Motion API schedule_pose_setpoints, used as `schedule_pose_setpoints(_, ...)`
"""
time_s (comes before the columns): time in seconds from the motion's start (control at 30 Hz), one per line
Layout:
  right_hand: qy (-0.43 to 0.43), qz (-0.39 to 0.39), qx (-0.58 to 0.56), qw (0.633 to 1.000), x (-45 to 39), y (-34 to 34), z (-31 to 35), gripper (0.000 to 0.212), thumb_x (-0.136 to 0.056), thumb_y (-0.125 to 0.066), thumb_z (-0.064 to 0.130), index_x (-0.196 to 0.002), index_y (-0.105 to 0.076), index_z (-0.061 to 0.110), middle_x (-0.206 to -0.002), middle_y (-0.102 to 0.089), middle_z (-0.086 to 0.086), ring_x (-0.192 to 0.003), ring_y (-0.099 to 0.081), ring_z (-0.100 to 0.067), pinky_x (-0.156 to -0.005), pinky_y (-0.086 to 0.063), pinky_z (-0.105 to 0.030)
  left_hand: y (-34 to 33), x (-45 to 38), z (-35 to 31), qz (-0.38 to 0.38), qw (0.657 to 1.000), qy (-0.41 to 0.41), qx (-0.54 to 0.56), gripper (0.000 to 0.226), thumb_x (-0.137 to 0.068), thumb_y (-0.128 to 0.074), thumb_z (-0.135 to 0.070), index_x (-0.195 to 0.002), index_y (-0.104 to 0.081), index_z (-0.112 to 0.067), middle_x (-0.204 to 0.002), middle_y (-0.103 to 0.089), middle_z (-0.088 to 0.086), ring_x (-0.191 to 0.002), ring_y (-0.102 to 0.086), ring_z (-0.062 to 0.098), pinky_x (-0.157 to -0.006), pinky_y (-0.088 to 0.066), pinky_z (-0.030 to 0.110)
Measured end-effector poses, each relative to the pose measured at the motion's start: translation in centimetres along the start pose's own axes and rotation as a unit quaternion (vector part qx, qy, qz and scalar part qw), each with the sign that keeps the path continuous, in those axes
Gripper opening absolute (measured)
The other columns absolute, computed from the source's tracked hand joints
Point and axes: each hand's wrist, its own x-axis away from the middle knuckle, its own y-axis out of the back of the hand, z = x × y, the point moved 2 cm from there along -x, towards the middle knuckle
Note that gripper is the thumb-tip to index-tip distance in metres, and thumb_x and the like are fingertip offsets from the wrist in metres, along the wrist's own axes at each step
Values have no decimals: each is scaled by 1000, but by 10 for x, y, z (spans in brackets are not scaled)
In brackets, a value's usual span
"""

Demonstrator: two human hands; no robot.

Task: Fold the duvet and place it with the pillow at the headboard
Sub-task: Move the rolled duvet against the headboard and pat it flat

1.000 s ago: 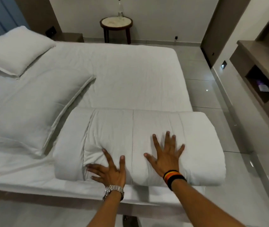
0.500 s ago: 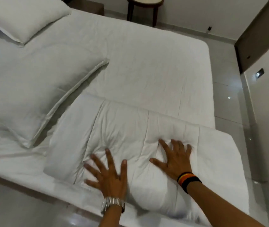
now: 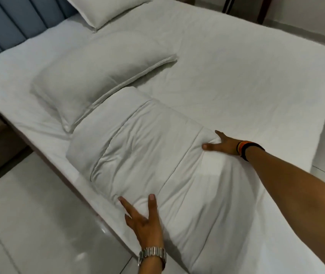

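Bedroom w/ pale tiled floor, white bed filling most of view, blue padded headboard far up-left of both hands. Folded duvet lies as a thick white bundle along the near bed edge, betw. the two hands, its far end touching the corner of a pillow. Left hand, watch on wrist, is spread w/ thumb up and fingers pressed along the duvet's near side at the bed edge; not clenched, more cupping the fold than gripping it. Right hand, striped band on wrist, reaches across to the duvet's far side; thumb lies on top, fingers dig into the cloth so it puckers there; can't tell if they've closed round a fold. Pillow sits just beyond the duvet, up-left of the left hand, lying flat & angled. 2nd pillow well beyond it, against the headboard. Sheet past the right hand is bare, lightly creased. Dark furniture legs at top, well beyond the right hand.
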Motion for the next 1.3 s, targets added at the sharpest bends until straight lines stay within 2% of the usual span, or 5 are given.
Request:
schedule_pose_setpoints(0.2,52,18,-57,997,-11,-15,-6,92,-44,-80,90,-121,-68,41,-126,-69,11,-110,-67,-8,-103,-47,-34,-3,-1,0,-34,999,8,21,102,-70,-66,-82,-146,2,-74,-161,-30,16,-139,-45,37,-107,-39,45)
schedule_pose_setpoints(0.57,50,-59,-220,972,83,-23,63,79,-50,-94,70,-116,-77,32,-109,-80,12,-95,-76,-4,-84,-55,-30,51,4,-67,-39,987,-65,143,89,-74,-69,-72,-150,-23,-63,-158,-39,-15,-134,-49,16,-105,-45,33)
schedule_pose_setpoints(0.8,88,-113,-286,947,130,-44,202,80,-55,-92,70,-121,-74,28,-108,-81,9,-93,-78,-11,-84,-58,-35,154,-85,-193,-5,967,-187,176,73,-79,-74,-68,-140,-35,-71,-138,-43,-42,-116,-48,-16,-90,-37,2)
schedule_pose_setpoints(1.03,100,-232,-354,900,119,-84,387,109,-44,-88,82,-136,-64,30,-99,-70,15,-91,-69,-11,-71,-50,-23,266,-231,-360,78,941,-300,136,81,-82,-72,-67,-152,-35,-51,-157,-44,-16,-140,-45,8,-114,-38,26)
schedule_pose_setpoints(1.3,125,-268,-460,837,31,-132,596,141,-38,-88,79,-156,-43,16,-150,-56,-8,-112,-57,-22,-101,-44,-34,347,-419,-557,119,909,-397,25,83,-81,-67,-72,-152,-39,-42,-151,-53,-8,-135,-52,16,-105,-37,22)
